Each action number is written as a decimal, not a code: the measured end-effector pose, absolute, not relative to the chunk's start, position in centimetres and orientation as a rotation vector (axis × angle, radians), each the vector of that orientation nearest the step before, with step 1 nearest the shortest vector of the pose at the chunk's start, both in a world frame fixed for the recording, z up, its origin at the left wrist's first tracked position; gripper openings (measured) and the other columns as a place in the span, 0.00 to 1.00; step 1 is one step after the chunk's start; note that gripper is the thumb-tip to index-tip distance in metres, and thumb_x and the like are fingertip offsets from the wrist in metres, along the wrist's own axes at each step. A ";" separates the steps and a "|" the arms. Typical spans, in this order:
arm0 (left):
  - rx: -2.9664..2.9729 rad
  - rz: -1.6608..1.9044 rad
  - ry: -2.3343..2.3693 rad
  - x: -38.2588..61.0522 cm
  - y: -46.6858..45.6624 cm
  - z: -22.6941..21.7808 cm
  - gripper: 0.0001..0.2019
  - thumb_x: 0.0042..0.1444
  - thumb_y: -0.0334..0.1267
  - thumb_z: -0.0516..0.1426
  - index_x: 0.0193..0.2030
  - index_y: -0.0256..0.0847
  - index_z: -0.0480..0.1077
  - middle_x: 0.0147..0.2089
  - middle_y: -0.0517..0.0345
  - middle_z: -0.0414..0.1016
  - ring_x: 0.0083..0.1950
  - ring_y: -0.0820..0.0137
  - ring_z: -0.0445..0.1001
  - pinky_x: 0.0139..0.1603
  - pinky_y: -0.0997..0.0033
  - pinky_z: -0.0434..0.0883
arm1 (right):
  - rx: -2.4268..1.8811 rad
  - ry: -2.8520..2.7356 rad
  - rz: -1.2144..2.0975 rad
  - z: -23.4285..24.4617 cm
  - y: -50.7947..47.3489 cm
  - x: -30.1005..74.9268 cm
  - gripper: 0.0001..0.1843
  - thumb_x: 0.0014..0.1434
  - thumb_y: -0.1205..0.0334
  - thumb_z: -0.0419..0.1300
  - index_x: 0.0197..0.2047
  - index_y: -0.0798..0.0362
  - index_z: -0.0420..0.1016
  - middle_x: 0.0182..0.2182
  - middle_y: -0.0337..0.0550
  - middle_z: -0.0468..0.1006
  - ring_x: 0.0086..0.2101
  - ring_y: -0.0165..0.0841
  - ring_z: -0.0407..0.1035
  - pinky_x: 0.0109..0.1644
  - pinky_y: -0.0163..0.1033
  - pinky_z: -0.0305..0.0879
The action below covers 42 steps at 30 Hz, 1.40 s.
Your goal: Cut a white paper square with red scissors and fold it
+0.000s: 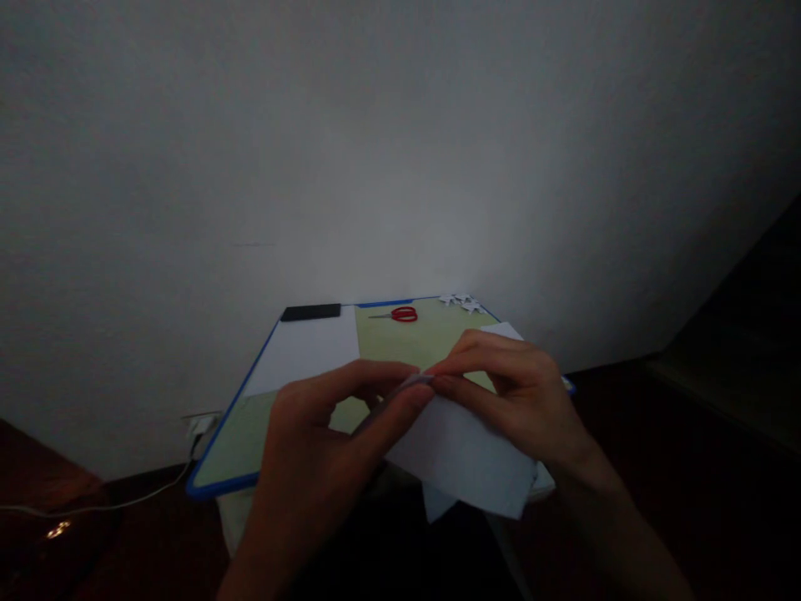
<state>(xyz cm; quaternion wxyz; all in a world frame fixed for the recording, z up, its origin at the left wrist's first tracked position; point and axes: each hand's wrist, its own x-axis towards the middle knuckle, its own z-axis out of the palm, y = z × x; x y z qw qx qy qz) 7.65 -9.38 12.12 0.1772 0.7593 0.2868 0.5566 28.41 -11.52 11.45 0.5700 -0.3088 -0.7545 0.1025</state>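
At the lower left of the frame, a pale cable (81, 508) runs to a plug (203, 426) at the foot of the wall. Right of it stands the table (234, 442), with a green top and a blue rim. On its far left corner, left of centre in the frame, a flat black object (311, 313) lies at the far edge of a white sheet (306, 355).

The left hand (331, 426), just below and left of frame centre, grips the near edge of the held paper (466, 455) between thumb and index finger. The held paper is located at lower centre, raised above the table edge; its main panel slopes down to the right and a pointed corner hangs beneath. Red-handled scissors (404, 315) lie on the table at centre, well apart from both hands.

The white star-like pieces (463, 302) are grouped at the table's far right corner. The right hand (516, 388), right of centre, pinches the same edge close to the left fingertips.

Status, by judgement: the star-like pieces appear finished and set aside. The held paper appears partway through folding; no star-like outline shows on it, so its shaping appears incomplete. The number of folds made cannot be determined.
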 end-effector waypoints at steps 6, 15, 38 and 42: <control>2.232 1.569 0.844 7.0 -9.1 12.7 0.03 0.59 0.42 0.70 0.33 0.51 0.85 0.29 0.63 0.85 0.27 0.68 0.81 0.33 0.69 0.80 | -0.771 -1.829 0.307 11.8 -11.6 28.5 0.03 0.66 0.61 0.71 0.38 0.48 0.87 0.32 0.38 0.85 0.33 0.31 0.77 0.40 0.39 0.74; 2.007 1.549 0.861 6.7 -7.9 12.7 0.03 0.55 0.43 0.73 0.33 0.50 0.86 0.30 0.60 0.86 0.29 0.66 0.83 0.31 0.71 0.80 | -0.787 -1.762 0.868 10.5 -10.1 30.3 0.05 0.63 0.57 0.72 0.38 0.49 0.88 0.35 0.39 0.85 0.35 0.31 0.78 0.36 0.35 0.72; 2.141 1.143 0.985 6.1 -8.2 13.3 0.02 0.57 0.41 0.70 0.34 0.53 0.88 0.31 0.63 0.87 0.31 0.68 0.83 0.34 0.74 0.77 | -0.909 -1.950 0.433 11.2 -10.9 29.7 0.03 0.66 0.64 0.71 0.39 0.51 0.88 0.32 0.36 0.80 0.33 0.28 0.73 0.37 0.35 0.65; 1.994 1.241 0.997 5.8 -8.6 13.1 0.02 0.55 0.40 0.71 0.33 0.53 0.88 0.30 0.62 0.87 0.31 0.67 0.83 0.38 0.72 0.80 | -0.894 -1.966 0.515 11.5 -10.5 30.0 0.01 0.64 0.63 0.73 0.39 0.50 0.88 0.33 0.36 0.82 0.35 0.29 0.75 0.40 0.34 0.67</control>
